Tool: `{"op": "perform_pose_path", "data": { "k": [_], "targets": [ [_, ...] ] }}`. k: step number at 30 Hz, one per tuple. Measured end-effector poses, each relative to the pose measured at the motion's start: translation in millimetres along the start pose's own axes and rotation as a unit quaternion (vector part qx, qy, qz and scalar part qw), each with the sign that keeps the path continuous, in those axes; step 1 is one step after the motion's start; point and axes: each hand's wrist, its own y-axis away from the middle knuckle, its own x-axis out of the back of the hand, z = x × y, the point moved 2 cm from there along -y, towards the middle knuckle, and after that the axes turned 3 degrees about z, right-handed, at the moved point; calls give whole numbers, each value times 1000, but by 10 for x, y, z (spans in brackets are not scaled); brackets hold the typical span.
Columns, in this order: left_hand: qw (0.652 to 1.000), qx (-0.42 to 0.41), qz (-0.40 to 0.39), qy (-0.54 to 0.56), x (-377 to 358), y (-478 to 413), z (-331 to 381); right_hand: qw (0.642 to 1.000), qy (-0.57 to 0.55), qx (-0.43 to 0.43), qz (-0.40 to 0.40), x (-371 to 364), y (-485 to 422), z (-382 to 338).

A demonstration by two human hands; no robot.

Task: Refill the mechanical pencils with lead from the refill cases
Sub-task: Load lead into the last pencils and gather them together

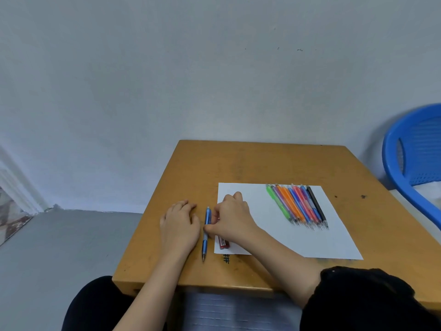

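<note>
Wooden tabletop (250, 163), blue pencil (204, 246) lying flat between the hands, tip toward the person. Right hand (232, 219) pinches its barrel mid-length with thumb and fingers. Left hand (180, 223) rests palm-down just beside it, fingers relaxed, holding nothing. Red lead case (223, 242) lies on the paper's (298, 240) left edge, partly under the right wrist. Row of coloured pencils (298, 204) further right on the paper.
</note>
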Motion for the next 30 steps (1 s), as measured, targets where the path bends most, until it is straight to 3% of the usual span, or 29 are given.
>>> {"op": "perform_pose_path", "data": {
  "k": [11,16,19,23,26,30],
  "targets": [
    [1000,-3,6,14,-17,-16,-34,997,72,-24,-8,-76,-93,-69],
    [1000,-3,8,13,-10,-17,-31,993,114,-2,39,-77,-95,-65],
    [1000,-7,13,14,-15,-18,-35,995,92,-14,25,-86,-98,-25],
    [1000,-5,15,12,-20,-18,-34,991,-69,-112,-25,-19,-158,59],
    [1000,-6,12,12,-24,-23,-42,956,-238,-165,-42,97,-165,132],
    [1000,-7,14,8,-23,-25,-39,900,-399,-174,2,239,-119,281]
  ]
}}
